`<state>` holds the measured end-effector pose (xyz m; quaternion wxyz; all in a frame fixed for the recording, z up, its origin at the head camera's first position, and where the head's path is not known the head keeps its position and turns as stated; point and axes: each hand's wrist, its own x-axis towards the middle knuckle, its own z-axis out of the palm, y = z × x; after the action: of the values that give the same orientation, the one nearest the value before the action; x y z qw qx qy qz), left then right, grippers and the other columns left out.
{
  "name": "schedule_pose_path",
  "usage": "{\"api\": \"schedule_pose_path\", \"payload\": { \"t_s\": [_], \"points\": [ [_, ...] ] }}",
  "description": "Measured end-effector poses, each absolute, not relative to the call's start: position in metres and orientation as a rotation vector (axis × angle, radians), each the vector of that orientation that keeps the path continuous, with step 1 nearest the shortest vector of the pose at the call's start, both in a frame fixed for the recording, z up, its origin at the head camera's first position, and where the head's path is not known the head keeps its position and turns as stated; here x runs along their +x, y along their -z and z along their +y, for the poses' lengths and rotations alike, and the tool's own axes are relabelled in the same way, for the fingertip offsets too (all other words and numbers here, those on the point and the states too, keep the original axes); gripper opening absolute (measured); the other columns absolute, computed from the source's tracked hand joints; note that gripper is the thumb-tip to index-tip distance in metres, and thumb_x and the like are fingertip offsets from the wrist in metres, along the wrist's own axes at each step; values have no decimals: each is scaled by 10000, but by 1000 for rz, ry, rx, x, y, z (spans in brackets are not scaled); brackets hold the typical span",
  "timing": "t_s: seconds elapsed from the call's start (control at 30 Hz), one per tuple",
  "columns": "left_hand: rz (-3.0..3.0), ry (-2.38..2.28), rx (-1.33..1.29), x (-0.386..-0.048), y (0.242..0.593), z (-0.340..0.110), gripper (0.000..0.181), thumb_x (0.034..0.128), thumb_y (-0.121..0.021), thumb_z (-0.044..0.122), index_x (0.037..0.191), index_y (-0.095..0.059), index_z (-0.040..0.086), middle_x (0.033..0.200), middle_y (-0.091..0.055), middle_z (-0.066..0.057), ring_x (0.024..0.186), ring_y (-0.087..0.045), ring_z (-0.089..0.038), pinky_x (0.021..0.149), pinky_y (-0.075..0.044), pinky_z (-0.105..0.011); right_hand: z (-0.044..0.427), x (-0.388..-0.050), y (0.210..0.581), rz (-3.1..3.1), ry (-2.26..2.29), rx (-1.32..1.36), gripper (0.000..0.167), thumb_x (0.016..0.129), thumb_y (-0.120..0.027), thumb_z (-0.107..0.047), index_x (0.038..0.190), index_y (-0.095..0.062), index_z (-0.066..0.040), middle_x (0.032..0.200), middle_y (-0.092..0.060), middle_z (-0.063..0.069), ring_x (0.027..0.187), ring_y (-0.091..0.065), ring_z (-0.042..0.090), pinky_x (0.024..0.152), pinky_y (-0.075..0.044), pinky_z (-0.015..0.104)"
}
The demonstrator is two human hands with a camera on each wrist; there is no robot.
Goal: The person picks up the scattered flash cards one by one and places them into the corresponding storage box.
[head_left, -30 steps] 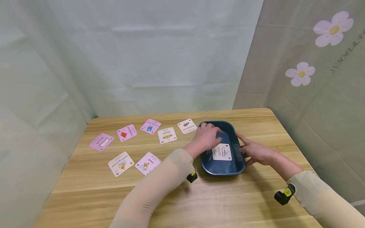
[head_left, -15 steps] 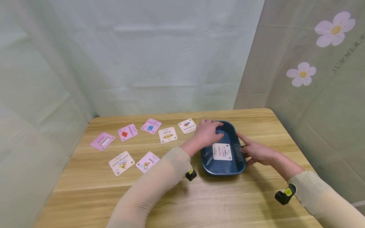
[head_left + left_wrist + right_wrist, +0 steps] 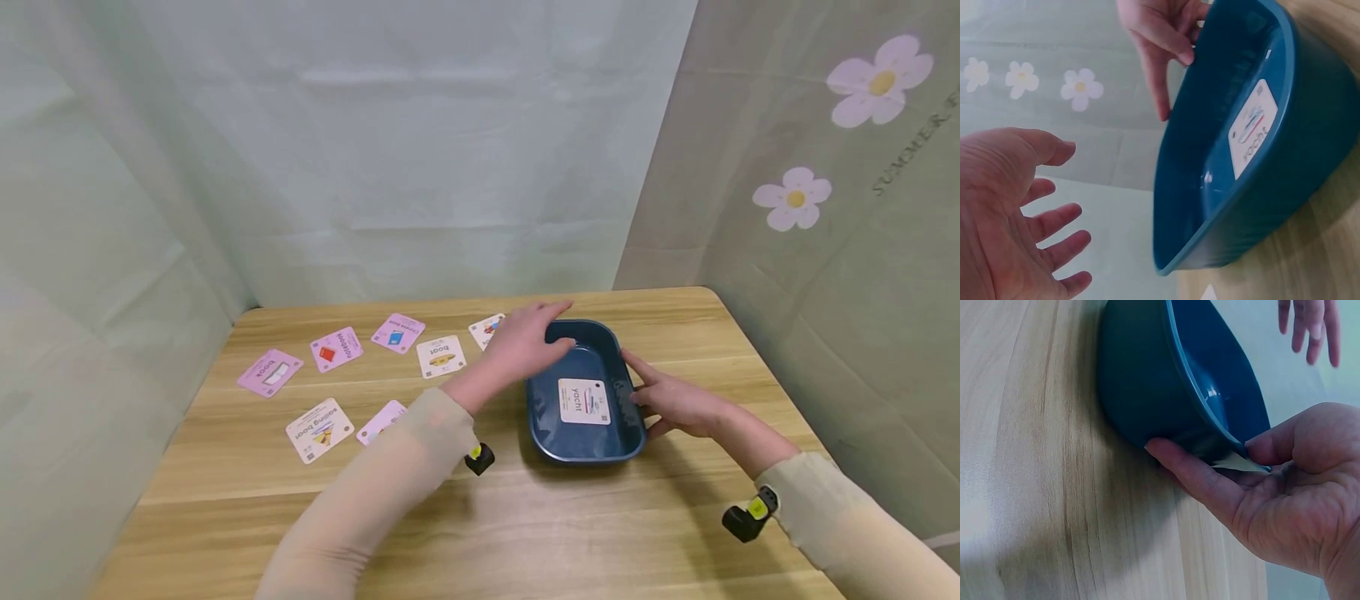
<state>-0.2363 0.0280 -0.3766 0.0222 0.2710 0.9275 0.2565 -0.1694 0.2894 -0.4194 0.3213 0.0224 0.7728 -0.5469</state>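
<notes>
A dark blue plastic tray (image 3: 551,446) with rounded corners stands on the table. Inside it lies a white card labelled "yacht" (image 3: 584,402), seen too in the left wrist view as a card (image 3: 1252,129) on the tray floor. My left hand (image 3: 528,340) hovers over the tray's far left rim, fingers spread and holding nothing; in the left wrist view the hand (image 3: 1016,212) is apart from the tray. On the other side my right hand (image 3: 678,402) holds the tray's right wall, with a fingertip (image 3: 1260,450) at the rim and another finger along the outside.
Several cards lie face up on the left: "book" (image 3: 270,372), "notebook" (image 3: 337,349), "Chinese book" (image 3: 398,332), "boat" (image 3: 441,357), "sailing boat" (image 3: 320,430). My left sleeve partly covers "bee" (image 3: 380,421); my left hand partly covers a white card (image 3: 483,328). Curtains surround the wooden table (image 3: 585,533).
My left hand has risen out of the tray and drifted left, its fingers spreading. The right hand, the tray and the yacht card have stayed in place.
</notes>
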Motion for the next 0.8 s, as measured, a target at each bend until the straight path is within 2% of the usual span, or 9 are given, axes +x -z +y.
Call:
{"api": "schedule_pose_path", "payload": {
  "t_s": [0.2,0.57,0.8],
  "points": [
    [2830,-924,835,-234,372,8,614,999,-632,420,1561,-442,261,1549,-465,-57,1408,-437,-311,1092,-394,-530,292,-170,421,2032,1440,53,807,1049,-364,-22,1634,114,-305,1573,-179,423,1263,-527,499,842,-570,560],
    [2767,-1092,837,-228,361,-31,606,999,-639,402,1549,-460,221,1526,-485,-28,1407,-432,-268,1096,-407,-495,293,-172,421,2020,1447,58,796,1054,-368,-32,1638,105,-295,1571,-191,416,1252,-532,483,845,-570,556],
    [2779,-1129,821,-225,355,-53,621,996,-624,438,1559,-441,253,1506,-499,-21,1391,-444,-256,1096,-407,-486,291,-172,421,2015,1450,66,809,1045,-373,-15,1638,107,-286,1572,-168,425,1271,-510,515,848,-562,577]
  ]
}}
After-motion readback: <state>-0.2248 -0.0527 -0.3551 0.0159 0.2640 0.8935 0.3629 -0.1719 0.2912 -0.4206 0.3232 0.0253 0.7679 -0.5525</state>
